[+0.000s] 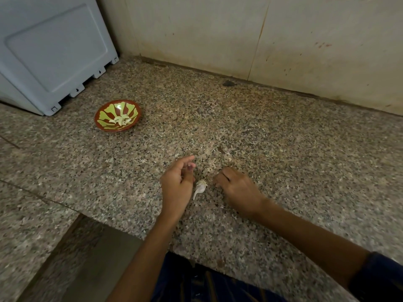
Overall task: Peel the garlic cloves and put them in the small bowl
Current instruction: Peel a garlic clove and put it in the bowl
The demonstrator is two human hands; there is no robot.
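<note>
Garlic [200, 186] on the bench [283, 149] between a loosely curled, empty left hand [177, 182] and a knuckles-up right hand [236, 187], grip unclear — likely light, papery, brittle-skinned, best pinched at the bulb end — bowl [117, 115] well apart, holding peeled cloves [121, 120].

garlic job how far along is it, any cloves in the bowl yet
Done: several peeled cloves already lie in the small red and green bowl. In hand: nothing clearly; a white garlic piece with its stem lies on the granite counter between the left hand and right hand, and whether either hand holds a clove cannot be told. Left: at least that piece looks unpeeled.
</note>
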